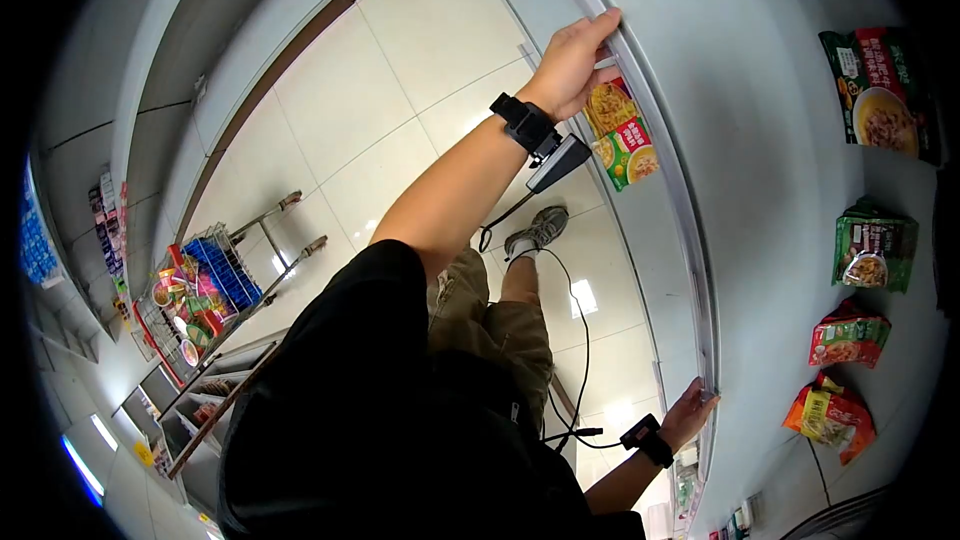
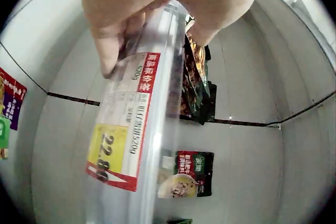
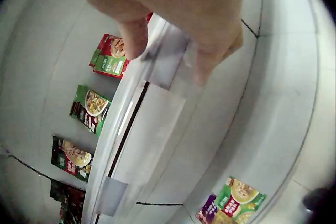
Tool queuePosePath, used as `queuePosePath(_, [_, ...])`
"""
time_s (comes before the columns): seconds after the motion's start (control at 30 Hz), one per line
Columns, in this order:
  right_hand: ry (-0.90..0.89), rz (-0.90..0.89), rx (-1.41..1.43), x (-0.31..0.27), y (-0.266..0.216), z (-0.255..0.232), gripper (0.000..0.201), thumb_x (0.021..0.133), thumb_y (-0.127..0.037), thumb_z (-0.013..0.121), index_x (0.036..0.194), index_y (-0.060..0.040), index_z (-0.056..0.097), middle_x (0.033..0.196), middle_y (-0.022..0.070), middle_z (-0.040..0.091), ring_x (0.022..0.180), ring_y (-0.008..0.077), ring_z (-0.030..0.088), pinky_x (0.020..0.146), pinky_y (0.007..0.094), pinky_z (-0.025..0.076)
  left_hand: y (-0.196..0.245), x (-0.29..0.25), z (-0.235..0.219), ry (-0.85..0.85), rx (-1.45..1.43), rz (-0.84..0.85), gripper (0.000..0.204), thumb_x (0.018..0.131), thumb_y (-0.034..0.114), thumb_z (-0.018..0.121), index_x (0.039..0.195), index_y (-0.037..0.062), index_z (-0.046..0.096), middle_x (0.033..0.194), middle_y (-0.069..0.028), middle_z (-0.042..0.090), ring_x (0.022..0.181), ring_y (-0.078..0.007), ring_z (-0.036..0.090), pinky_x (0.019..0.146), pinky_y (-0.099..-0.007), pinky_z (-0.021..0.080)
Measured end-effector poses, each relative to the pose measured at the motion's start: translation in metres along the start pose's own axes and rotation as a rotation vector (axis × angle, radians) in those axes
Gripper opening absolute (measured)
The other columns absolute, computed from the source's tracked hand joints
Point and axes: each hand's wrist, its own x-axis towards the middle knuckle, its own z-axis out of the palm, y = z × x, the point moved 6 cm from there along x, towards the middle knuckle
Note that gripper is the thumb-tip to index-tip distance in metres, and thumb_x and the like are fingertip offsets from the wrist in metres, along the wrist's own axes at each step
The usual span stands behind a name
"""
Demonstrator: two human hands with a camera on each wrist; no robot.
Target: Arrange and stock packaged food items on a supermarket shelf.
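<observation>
A long clear plastic price-label strip (image 1: 684, 190) runs along the front edge of the pale shelf. Toward its upper end in the head view, my left hand (image 1: 575, 60) grips it, thumb on the shelf side and fingers underneath. The left wrist view shows a price tag (image 2: 113, 148) with a yellow field inside the strip, just past the fingertips. Farther down the same edge, my right hand (image 1: 688, 412) pinches the strip between thumb and fingers. A plain white label section (image 3: 147, 134) shows beyond that hand in the right wrist view.
Several seasoning packets, including a dark green one (image 1: 876, 252) and an orange one (image 1: 832, 418), lie on the shelf. More packets (image 1: 622, 135) lie on a lower level. A loaded shopping cart (image 1: 205, 290) stands behind on the tiled floor. A black cable (image 1: 588, 340) hangs beside the legs.
</observation>
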Motion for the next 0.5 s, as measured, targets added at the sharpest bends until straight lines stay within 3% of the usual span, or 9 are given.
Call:
queuePosePath(0.07, [-0.02,0.006,0.021,0.001,0.0,0.0,0.044,0.089,-0.031,0.053,0.107,0.0091,0.05,0.104,0.0169,0.056,0.098,0.0227,0.054,0.095,0.0325,0.044,0.003,-0.007,0.009,-0.011,-0.121,0.02,0.026,0.082,0.022,0.065,0.092,0.001,0.052,0.086,-0.0059,0.056,0.072,-0.0109,0.055,0.059,-0.0256,0.05])
queuePosePath(0.13, [-0.039,0.01,0.044,0.0,0.001,0.001,0.043,0.089,-0.031,0.053,0.105,0.009,0.051,0.103,0.0168,0.056,0.097,0.0224,0.054,0.095,0.033,0.044,0.004,-0.006,0.009,0.055,0.2,0.1,0.035,0.077,0.018,0.068,0.097,-0.002,0.048,0.088,-0.0105,0.057,0.074,-0.0156,0.057,0.06,-0.0283,0.049])
queuePosePath(0.27, [0.008,0.011,0.043,-0.002,-0.001,0.003,0.04,0.088,-0.029,0.055,0.101,0.0091,0.053,0.099,0.0167,0.057,0.093,0.0222,0.055,0.093,0.0339,0.046,-0.004,0.003,0.013,0.222,0.376,0.138,0.038,0.074,0.014,0.067,0.098,-0.0061,0.046,0.087,-0.0156,0.058,0.075,-0.0204,0.058,0.063,-0.0302,0.048])
queuePosePath(0.37, [0.051,0.029,0.074,-0.001,0.001,0.003,0.04,0.087,-0.029,0.057,0.101,0.0078,0.051,0.096,0.0151,0.055,0.092,0.0219,0.053,0.092,0.0338,0.046,-0.001,-0.001,0.014,0.408,0.62,0.215,0.048,0.074,0.011,0.065,0.108,-0.0143,0.041,0.095,-0.0277,0.058,0.087,-0.0346,0.061,0.076,-0.0355,0.048])
queuePosePath(0.43, [0.1,0.045,0.093,-0.001,-0.001,0.002,0.04,0.087,-0.029,0.059,0.103,0.0063,0.049,0.094,0.0138,0.052,0.093,0.0215,0.051,0.092,0.0337,0.047,-0.008,0.003,0.011,0.408,0.579,0.229,0.055,0.074,0.012,0.065,0.112,-0.0159,0.039,0.098,-0.0293,0.057,0.09,-0.036,0.06,0.078,-0.0356,0.048])
queuePosePath(0.5, [0.165,0.086,0.04,-0.004,-0.001,0.003,0.047,0.086,-0.029,0.059,0.111,0.0079,0.045,0.104,0.0162,0.048,0.1,0.0234,0.048,0.093,0.0343,0.046,-0.008,0.001,0.011,0.438,0.584,0.222,0.074,0.073,0.019,0.066,0.124,-0.0182,0.029,0.104,-0.0311,0.056,0.095,-0.0365,0.059,0.081,-0.0357,0.047])
